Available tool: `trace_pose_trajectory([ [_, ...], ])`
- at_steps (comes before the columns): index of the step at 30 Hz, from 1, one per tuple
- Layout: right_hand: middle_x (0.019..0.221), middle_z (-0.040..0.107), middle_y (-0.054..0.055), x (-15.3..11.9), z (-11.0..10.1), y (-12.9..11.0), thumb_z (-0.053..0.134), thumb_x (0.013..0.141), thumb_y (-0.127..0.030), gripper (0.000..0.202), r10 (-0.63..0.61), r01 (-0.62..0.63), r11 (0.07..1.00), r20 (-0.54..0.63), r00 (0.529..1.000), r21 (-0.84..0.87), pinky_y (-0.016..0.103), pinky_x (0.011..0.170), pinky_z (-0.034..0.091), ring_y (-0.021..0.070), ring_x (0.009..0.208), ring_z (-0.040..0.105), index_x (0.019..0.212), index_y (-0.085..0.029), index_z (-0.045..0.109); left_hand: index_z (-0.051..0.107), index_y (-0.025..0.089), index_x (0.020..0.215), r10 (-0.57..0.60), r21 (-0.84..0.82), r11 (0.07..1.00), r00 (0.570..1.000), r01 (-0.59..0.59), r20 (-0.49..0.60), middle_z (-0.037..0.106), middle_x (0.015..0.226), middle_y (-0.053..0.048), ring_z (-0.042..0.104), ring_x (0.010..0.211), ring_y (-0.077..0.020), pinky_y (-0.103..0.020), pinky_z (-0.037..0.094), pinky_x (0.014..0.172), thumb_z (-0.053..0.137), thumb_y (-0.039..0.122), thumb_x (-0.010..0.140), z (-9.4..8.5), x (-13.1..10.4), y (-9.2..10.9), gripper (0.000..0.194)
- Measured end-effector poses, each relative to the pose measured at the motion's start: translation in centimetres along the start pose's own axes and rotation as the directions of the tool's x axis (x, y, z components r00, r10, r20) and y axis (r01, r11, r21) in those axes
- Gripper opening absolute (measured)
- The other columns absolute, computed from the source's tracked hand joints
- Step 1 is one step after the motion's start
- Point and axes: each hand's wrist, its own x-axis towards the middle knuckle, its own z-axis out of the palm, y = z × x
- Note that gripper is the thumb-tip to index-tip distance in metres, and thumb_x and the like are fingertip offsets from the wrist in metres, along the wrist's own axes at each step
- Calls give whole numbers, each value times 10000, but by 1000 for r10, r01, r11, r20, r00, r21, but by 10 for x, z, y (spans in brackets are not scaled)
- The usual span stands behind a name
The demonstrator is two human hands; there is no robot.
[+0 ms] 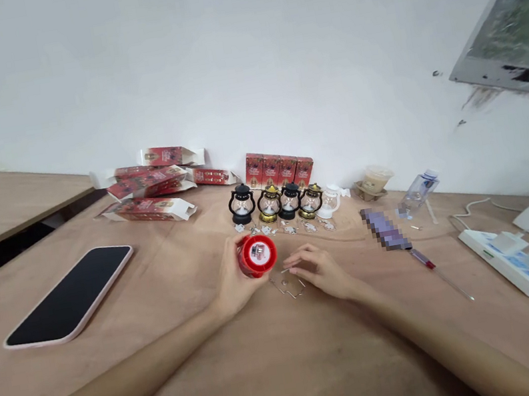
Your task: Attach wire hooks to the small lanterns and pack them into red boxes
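Note:
My left hand [235, 276] is wrapped round a red lantern [250, 269], tilted so that its round base with a picture label faces me. Just right of it, the fingers of my right hand [318, 271] are pinched at a small thin piece [285, 270], too small to make out fully. Bent metal wire [295, 295] lies on the table between and below my hands. Beyond them stands a row of small lanterns, among them a black lantern [242, 206], a gold-and-black lantern [270, 205] and a white lantern [329, 202]. Small silvery pieces [290, 227] lie before the row.
Red boxes [277, 167] stand against the wall, with opened red cartons [148, 183] piled to their left. A phone [70, 294] lies at left. On the right are a screwdriver [440, 275], a pixelated purple item, a clear bottle [419, 191], a cup [374, 181] and a power strip [519, 267].

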Motion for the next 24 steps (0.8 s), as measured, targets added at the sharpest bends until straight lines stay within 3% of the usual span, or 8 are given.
trace_pose_trajectory([
  [5, 995, 690, 63, -2, 2, 5, 575, 861, -213, 126, -40, 35, 996, -67, 997, -78, 409, 869, 469, 196, 974, 561, 919, -222, 687, 438, 208, 1120, 11, 18, 1000, 1000, -11, 2, 530, 1073, -61, 550, 1038, -235, -422, 462, 915, 732, 206, 612, -1, 0, -2, 587],
  [10, 1145, 627, 73, -3, 6, -1, 648, 811, -234, 81, -143, 143, 968, 14, 990, -208, 460, 900, 430, 230, 1058, 512, 871, -242, 702, 435, 211, 1132, 16, 31, 999, 1000, -17, 6, 524, 1089, -68, 540, 1048, -243, -435, 456, 918, 732, 221, 616, -1, 0, -3, 595],
  [14, 1113, 627, 78, -2, 9, -3, 646, 816, -261, 68, -169, 185, 941, 78, 982, -282, 453, 894, 428, 237, 1068, 496, 843, -241, 705, 439, 216, 1129, 25, 27, 999, 1000, -25, 15, 524, 1078, -58, 544, 1038, -234, -416, 463, 907, 717, 195, 613, 0, -1, -1, 586],
  [19, 1063, 636, 91, -2, 12, 0, 578, 862, -251, 111, -210, 219, 922, 63, 976, -320, 428, 881, 437, 232, 1055, 509, 813, -211, 670, 447, 220, 1132, 20, 36, 999, 1000, -20, 19, 526, 1068, -53, 549, 1021, -234, -410, 466, 892, 709, 192, 606, -1, -1, -2, 588],
  [21, 1044, 639, 89, -2, 11, -1, 558, 873, -248, 119, -228, 223, 925, 20, 974, -307, 413, 864, 443, 221, 1019, 533, 815, -206, 654, 450, 221, 1134, 25, 36, 999, 1000, -26, 17, 527, 1067, -52, 549, 1019, -234, -407, 466, 886, 708, 186, 603, -1, -1, -1, 591],
  [24, 1004, 634, 86, 1, 6, -9, 534, 886, -243, 126, -218, 174, 960, -197, 956, -221, 393, 834, 454, 198, 946, 575, 830, -201, 639, 452, 223, 1137, 30, 16, 999, 999, -31, 27, 529, 1080, -55, 545, 1030, -236, -408, 466, 887, 712, 187, 601, -2, -1, 0, 596],
])
